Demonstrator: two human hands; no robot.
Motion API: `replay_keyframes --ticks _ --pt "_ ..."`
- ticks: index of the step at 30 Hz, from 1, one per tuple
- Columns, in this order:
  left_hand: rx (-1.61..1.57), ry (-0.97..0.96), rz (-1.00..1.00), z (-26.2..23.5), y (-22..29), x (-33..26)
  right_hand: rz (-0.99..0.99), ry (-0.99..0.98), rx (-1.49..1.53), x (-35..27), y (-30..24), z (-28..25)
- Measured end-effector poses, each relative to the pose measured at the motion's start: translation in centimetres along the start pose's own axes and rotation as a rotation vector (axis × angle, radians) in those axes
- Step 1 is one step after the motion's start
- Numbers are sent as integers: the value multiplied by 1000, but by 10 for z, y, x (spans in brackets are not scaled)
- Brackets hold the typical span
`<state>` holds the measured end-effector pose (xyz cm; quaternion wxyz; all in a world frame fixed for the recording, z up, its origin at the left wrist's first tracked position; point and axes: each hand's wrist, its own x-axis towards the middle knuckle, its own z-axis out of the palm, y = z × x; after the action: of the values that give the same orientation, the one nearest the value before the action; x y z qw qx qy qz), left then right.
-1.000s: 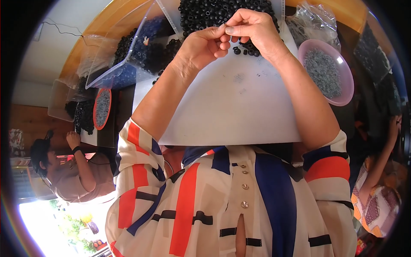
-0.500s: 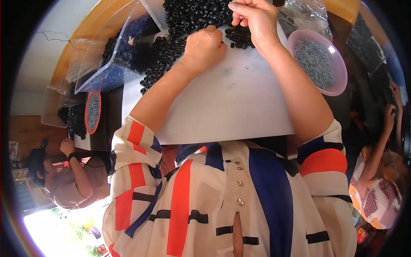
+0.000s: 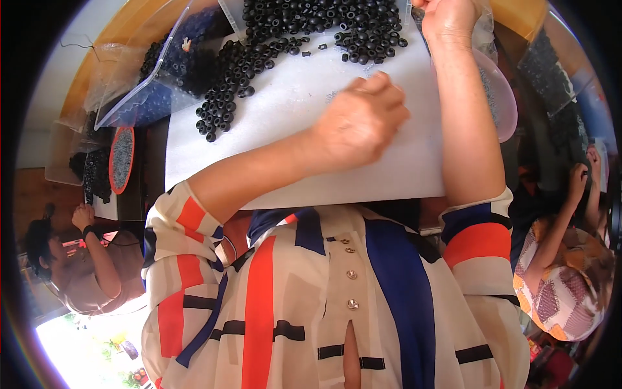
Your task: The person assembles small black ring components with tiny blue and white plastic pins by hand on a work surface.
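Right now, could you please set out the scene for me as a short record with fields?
Left hand: over the white board, fingers curled; contents hidden
Right hand: cut by the view's top edge; grip unclear
Black parts: heaped at the far side, trailing down the board's left
Pink bowl: right of the board, partly behind the right forearm
Others: one person at left, another person at right

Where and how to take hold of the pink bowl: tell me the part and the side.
Grip the pink bowl by its right rim, coming from the right, probably thumb inside and fingers outside. Its raised edge shows bare there, while the right forearm hides the left side in this view. Better keep it level: small grey pieces lie inside.
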<state>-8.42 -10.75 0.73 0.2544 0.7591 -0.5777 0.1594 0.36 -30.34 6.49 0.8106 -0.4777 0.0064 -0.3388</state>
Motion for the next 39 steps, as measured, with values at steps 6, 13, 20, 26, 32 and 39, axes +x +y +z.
replay_keyframes --ticks 6,13,20,26,32,39 --pt "48 -90 127 44 10 17 41 -3 -2 -2 11 3" --pt "125 -45 194 46 17 22 12 -49 -59 4 23 -9" --pt "140 52 -148 -4 -35 -4 -4 -149 -122 -4 43 -6" --pt "356 259 -438 -84 -74 -77 -44 -223 -251 -24 38 13" --pt "572 87 -496 -86 -79 -103 -25 -364 -362 -43 40 22" --pt "595 -1 -385 -87 -84 -96 -36 -492 -414 -56 45 31"
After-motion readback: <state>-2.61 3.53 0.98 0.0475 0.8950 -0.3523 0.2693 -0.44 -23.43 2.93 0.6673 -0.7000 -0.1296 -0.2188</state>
